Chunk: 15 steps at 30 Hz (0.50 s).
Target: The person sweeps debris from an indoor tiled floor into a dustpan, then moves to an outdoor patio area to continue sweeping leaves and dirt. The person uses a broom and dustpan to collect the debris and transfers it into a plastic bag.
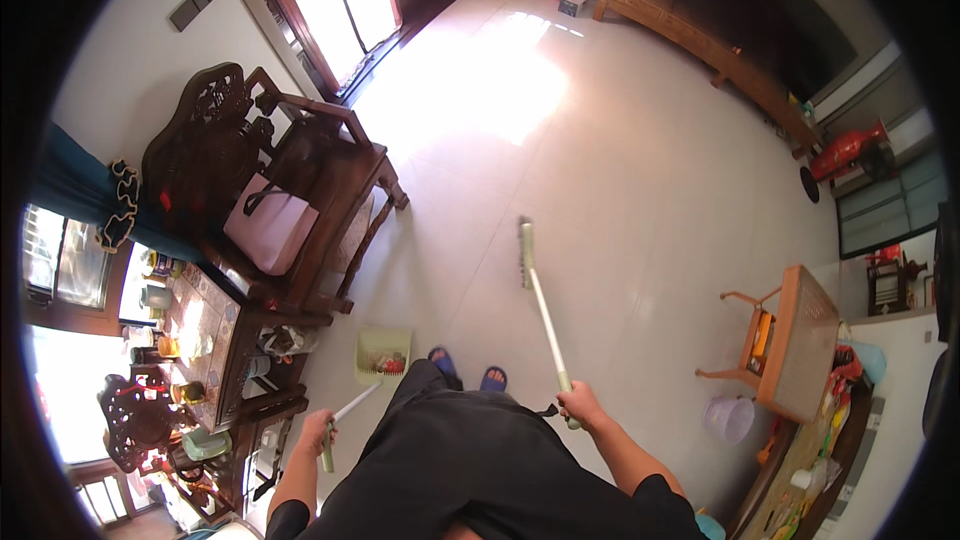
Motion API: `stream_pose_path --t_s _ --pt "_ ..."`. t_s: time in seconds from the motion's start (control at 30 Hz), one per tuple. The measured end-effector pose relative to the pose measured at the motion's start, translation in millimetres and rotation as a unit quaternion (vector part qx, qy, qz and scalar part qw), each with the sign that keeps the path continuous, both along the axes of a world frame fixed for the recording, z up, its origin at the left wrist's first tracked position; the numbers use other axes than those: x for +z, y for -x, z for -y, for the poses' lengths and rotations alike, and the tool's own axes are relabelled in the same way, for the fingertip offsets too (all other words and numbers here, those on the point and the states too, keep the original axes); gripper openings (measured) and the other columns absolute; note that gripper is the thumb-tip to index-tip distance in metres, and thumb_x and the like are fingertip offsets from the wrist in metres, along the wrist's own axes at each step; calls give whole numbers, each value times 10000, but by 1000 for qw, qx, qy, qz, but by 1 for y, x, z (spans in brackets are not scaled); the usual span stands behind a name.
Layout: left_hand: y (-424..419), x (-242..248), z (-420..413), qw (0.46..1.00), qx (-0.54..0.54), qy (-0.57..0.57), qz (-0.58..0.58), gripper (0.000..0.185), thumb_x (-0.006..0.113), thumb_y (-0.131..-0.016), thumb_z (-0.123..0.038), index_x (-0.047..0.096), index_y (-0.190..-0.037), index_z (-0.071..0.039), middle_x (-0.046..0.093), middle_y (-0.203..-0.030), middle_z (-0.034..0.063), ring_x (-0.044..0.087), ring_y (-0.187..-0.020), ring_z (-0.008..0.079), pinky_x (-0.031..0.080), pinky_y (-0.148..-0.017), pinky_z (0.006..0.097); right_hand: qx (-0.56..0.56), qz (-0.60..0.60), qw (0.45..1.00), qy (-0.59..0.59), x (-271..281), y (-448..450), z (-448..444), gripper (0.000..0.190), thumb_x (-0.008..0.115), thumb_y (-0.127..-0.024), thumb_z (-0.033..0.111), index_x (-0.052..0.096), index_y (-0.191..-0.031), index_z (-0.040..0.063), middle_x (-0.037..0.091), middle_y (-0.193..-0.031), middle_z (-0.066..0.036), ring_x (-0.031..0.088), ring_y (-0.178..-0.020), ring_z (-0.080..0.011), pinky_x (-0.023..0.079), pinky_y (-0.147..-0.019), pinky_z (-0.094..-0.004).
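My right hand (580,405) grips the green lower end of a broom (549,326). Its pale shaft reaches forward to a green head (528,251) with dark bristles, low over or on the tiled floor (622,165); contact cannot be told. On the other side, my left hand (318,433) is closed around the handle of a dustpan (384,345). The light green pan lies on the floor by my left foot, its toothed edge towards me. Inside it are bits of debris (391,364), some red. Blue slippers (493,379) are on my feet.
At left stands a carved wooden armchair (315,165) holding a pink bag (271,225), beside a tiled-top table (217,330) with jars. To the right are a wooden stool-like table (799,345) and a lilac bin (729,420). Sunlight falls through the doorway (345,0).
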<state>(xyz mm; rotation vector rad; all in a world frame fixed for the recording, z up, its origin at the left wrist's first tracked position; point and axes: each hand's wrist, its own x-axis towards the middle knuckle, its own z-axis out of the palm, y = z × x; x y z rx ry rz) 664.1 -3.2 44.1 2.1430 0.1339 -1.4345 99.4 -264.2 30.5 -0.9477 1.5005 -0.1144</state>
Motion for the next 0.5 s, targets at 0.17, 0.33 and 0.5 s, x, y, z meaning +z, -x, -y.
stream_pose_path --t_s 0.17,0.33,0.5 --pt "-18 0 126 999 -27 44 -12 242 590 -857 -299 575 -832 -58 544 -644 82 522 -458 169 432 -424 325 -184 60 981 -27 -5 -17 93 189 614 -898 173 509 -926 19 521 -677 -35 516 -504 -135 434 -442 -303" --pt "-40 7 274 990 -100 100 -18 305 593 -914 -347 567 -803 -64 530 -653 44 530 -498 149 432 -432 318 -252 32 965 -62 17 -13 172 166 609 -906 170 498 -901 47 500 -661 -25 490 -476 -125 416 -413 -307" --pt "-61 20 428 974 -195 115 -28 314 598 -926 -372 571 -837 -72 541 -678 42 533 -527 133 452 -465 306 -243 -32 968 -46 14 -10 206 125 599 -890 144 529 -856 46 527 -645 -44 520 -482 -161 441 -448 -325"
